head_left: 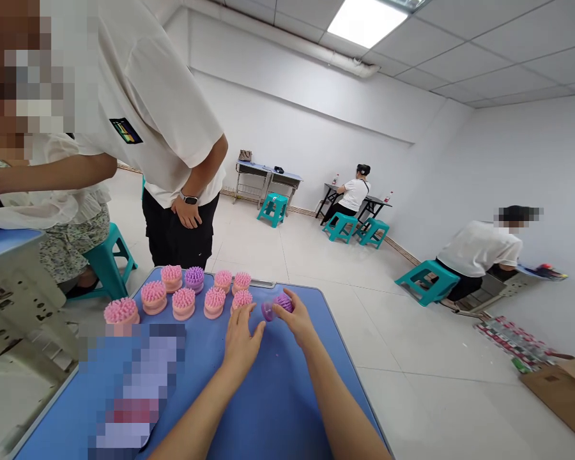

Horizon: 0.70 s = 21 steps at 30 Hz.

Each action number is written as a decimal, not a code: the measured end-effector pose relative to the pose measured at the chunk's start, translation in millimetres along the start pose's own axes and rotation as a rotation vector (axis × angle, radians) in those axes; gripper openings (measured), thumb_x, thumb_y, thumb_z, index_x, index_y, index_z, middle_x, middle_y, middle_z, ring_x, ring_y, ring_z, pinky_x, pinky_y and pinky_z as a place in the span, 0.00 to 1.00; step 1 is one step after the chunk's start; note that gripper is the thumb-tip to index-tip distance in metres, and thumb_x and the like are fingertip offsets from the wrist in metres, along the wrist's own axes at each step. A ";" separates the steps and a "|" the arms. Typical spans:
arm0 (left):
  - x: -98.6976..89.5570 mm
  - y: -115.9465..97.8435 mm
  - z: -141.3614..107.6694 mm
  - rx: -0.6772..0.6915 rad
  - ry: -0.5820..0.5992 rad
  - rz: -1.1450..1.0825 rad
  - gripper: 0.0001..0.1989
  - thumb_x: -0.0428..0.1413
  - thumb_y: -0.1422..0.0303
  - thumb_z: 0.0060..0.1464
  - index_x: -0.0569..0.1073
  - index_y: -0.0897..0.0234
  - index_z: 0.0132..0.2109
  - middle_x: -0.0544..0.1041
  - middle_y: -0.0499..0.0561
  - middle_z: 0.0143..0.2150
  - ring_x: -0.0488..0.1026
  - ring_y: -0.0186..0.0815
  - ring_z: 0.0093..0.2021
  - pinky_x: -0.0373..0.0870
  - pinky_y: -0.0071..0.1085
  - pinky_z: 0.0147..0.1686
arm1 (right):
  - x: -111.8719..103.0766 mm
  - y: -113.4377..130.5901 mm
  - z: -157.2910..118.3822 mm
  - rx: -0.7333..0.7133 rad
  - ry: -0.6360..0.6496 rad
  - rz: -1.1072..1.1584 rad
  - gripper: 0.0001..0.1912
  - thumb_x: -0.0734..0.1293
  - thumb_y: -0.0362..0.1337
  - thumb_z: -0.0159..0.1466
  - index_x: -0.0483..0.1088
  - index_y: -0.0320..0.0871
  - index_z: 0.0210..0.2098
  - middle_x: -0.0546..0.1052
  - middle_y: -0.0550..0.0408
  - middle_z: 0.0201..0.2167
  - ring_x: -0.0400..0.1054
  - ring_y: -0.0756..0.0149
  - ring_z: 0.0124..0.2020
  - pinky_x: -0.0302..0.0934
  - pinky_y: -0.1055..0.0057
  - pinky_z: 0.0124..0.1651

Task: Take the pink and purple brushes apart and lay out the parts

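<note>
Purple brush in the right hand
Tilted, lightly pinched; gentle pressure should spare its bristles; left hand released, close by

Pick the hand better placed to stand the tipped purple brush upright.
Right, most likely: the right hand has thumb and finger around the tipped purple brush, while the left hand is nearer a pink brush, thumb spread.

The bare front of my blue rectangular bench gives me open passage; spiky pink round brushes crowd the far left, blocking low passage there
</note>
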<state>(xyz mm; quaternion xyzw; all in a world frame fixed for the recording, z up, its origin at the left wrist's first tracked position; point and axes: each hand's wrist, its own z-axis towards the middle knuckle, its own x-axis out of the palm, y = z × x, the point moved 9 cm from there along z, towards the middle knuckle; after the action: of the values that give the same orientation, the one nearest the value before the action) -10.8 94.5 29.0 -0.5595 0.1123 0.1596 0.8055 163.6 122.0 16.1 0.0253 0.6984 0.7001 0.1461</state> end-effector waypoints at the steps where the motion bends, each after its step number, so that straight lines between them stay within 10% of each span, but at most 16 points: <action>1: 5.1 1.6 -0.7 -0.017 0.045 0.000 0.23 0.54 0.67 0.48 0.65 0.63 0.52 0.69 0.57 0.52 0.64 0.44 0.53 0.60 0.45 0.53 | 0.5 -2.6 -6.2 0.030 0.012 0.057 0.34 0.70 0.47 0.48 0.59 0.43 0.51 0.70 0.52 0.39 0.68 0.62 0.40 0.64 0.60 0.44; 12: 26.5 -2.9 -3.1 0.018 0.244 -0.214 0.22 0.56 0.69 0.44 0.67 0.59 0.50 0.71 0.53 0.50 0.69 0.40 0.50 0.65 0.40 0.51 | 15.9 -11.8 -40.0 0.150 0.214 0.319 0.25 0.68 0.56 0.48 0.64 0.44 0.35 0.70 0.58 0.30 0.67 0.71 0.29 0.67 0.71 0.29; 21: 31.7 -2.0 -6.3 -0.096 0.318 -0.194 0.24 0.53 0.63 0.48 0.66 0.63 0.53 0.73 0.56 0.48 0.73 0.39 0.42 0.70 0.39 0.44 | -4.9 -16.2 -39.6 0.243 0.271 0.219 0.27 0.61 0.57 0.56 0.64 0.45 0.46 0.71 0.59 0.25 0.66 0.73 0.19 0.58 0.77 0.18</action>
<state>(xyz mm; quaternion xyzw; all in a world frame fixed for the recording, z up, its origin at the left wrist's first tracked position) 19.2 92.1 17.1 -0.6236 0.1759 -0.0039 0.7617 161.5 82.1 0.1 0.0243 0.7840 0.6196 -0.0302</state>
